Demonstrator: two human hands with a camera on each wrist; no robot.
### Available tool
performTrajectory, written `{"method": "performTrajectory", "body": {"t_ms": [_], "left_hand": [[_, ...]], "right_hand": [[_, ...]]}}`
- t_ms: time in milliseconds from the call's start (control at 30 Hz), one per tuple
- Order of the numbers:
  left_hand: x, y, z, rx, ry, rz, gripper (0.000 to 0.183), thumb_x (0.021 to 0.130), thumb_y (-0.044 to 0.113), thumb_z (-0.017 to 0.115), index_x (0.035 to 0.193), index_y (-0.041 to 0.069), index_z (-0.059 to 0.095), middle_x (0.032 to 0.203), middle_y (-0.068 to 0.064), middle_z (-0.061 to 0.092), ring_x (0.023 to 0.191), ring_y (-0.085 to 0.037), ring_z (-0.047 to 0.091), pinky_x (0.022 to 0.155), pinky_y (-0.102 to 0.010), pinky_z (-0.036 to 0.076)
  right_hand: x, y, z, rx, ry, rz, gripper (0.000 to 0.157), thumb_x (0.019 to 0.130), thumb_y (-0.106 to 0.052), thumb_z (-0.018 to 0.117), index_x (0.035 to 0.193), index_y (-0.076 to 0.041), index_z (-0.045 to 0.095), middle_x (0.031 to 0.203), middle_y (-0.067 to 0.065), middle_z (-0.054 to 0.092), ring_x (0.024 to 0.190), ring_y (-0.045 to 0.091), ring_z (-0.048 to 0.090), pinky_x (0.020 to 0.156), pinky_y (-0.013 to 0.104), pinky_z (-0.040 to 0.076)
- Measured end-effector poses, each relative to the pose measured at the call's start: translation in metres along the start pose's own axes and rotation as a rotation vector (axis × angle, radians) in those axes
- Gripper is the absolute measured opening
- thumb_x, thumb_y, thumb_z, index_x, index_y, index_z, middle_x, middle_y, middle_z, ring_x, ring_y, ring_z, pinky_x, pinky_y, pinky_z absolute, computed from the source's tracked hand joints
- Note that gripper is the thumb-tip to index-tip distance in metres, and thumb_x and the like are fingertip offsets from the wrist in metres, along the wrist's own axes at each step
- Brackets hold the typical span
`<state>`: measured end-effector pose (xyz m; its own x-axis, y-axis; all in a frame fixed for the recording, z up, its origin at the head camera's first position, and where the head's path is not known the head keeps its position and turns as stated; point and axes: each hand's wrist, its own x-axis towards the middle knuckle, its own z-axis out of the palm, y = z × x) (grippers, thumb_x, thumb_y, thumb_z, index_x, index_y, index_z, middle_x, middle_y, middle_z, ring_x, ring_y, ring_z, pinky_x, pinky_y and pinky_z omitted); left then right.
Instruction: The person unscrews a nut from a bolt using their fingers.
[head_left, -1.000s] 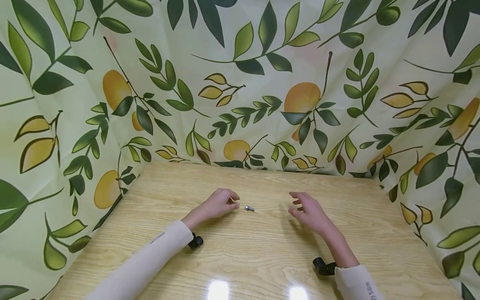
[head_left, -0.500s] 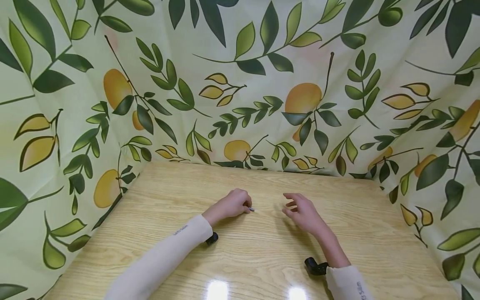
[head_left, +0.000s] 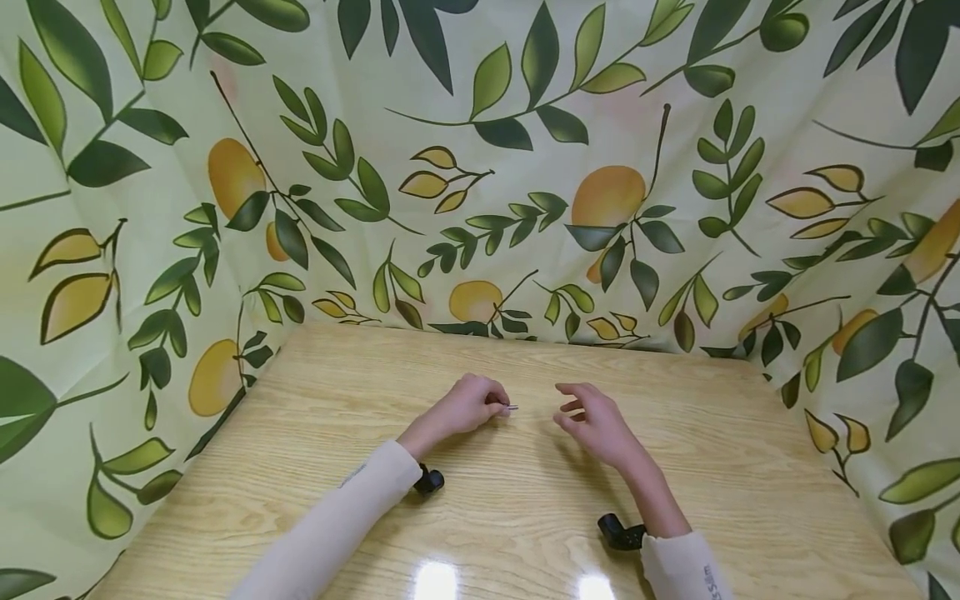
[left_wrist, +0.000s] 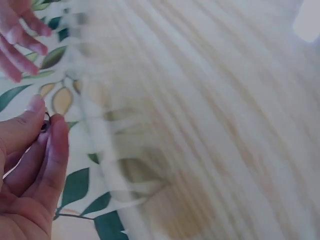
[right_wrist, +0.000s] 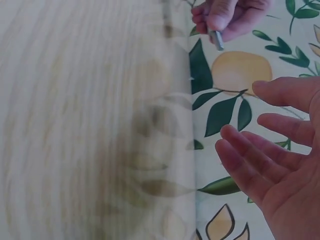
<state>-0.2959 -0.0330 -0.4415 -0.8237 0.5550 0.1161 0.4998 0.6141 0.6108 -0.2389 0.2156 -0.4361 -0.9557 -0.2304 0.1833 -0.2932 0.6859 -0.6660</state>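
A small silver metal bolt (head_left: 513, 407) is pinched between thumb and fingers of my left hand (head_left: 469, 403), just above the table. Its shaft points right, towards my right hand (head_left: 594, 423). Seen from the right wrist, the bolt (right_wrist: 217, 41) sticks out below the left thumb. In the left wrist view only a dark end of the bolt (left_wrist: 45, 125) shows between the fingertips; the rest is covered. My right hand holds nothing, its fingers spread and slightly bent, a short gap away from the bolt.
The wooden table (head_left: 337, 375) extends under both hands. A leaf-and-fruit patterned cloth (head_left: 510, 250) hangs behind and at both sides. Black wrist cameras show under the left wrist (head_left: 429, 481) and beside the right wrist (head_left: 619, 532).
My left hand has moved right to the bolt lying on the table, pinched it and lifted it slightly. The right hand has drifted a little left, nearer to it.
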Motion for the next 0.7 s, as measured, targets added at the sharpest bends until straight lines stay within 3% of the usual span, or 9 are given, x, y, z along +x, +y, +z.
{"method": "performTrajectory", "body": {"t_ms": [100, 300, 400, 567, 700], "left_hand": [[-0.003, 0.006, -0.002, -0.140, 0.057, -0.015, 0.010, 0.092, 0.014, 0.079, 0.097, 0.006, 0.078, 0.084, 0.000, 0.077, 0.070, -0.005, 0.063, 0.064, -0.019, 0.053], [-0.011, 0.016, -0.006, -0.347, 0.245, -0.044, 0.013, 0.082, 0.014, 0.088, 0.088, 0.008, 0.078, 0.081, -0.002, 0.078, 0.067, -0.007, 0.069, 0.061, -0.023, 0.058], [-0.015, 0.020, -0.008, -0.470, 0.298, -0.056, 0.015, 0.080, 0.014, 0.090, 0.089, 0.009, 0.079, 0.082, -0.005, 0.079, 0.069, -0.012, 0.073, 0.067, -0.035, 0.064], [-0.021, 0.028, -0.011, -0.640, 0.324, -0.033, 0.020, 0.081, 0.014, 0.089, 0.096, 0.005, 0.080, 0.089, -0.010, 0.080, 0.078, -0.024, 0.078, 0.079, -0.055, 0.064], [-0.023, 0.034, -0.012, -0.668, 0.355, -0.014, 0.025, 0.078, 0.014, 0.091, 0.096, 0.003, 0.080, 0.092, -0.013, 0.080, 0.078, -0.021, 0.077, 0.075, -0.039, 0.066]], "right_hand": [[0.002, -0.004, 0.000, 0.016, 0.014, -0.013, 0.050, 0.097, -0.009, 0.071, 0.143, 0.001, 0.056, 0.140, 0.025, 0.059, 0.113, 0.034, 0.070, 0.093, 0.046, 0.062], [0.005, -0.017, -0.004, 0.106, 0.034, -0.031, 0.045, 0.101, -0.018, 0.068, 0.142, -0.003, 0.058, 0.140, 0.021, 0.062, 0.115, 0.033, 0.070, 0.096, 0.050, 0.061], [0.008, -0.024, -0.007, 0.163, 0.033, -0.028, 0.042, 0.104, -0.024, 0.063, 0.142, -0.006, 0.059, 0.140, 0.017, 0.064, 0.115, 0.030, 0.070, 0.098, 0.050, 0.060], [0.012, -0.034, -0.009, 0.279, 0.009, -0.034, 0.039, 0.107, -0.030, 0.058, 0.136, -0.004, 0.064, 0.128, 0.016, 0.071, 0.110, 0.027, 0.072, 0.094, 0.040, 0.063], [0.016, -0.041, -0.010, 0.364, -0.042, -0.030, 0.038, 0.109, -0.030, 0.054, 0.124, 0.002, 0.067, 0.116, 0.020, 0.073, 0.104, 0.028, 0.073, 0.089, 0.035, 0.064]]}}
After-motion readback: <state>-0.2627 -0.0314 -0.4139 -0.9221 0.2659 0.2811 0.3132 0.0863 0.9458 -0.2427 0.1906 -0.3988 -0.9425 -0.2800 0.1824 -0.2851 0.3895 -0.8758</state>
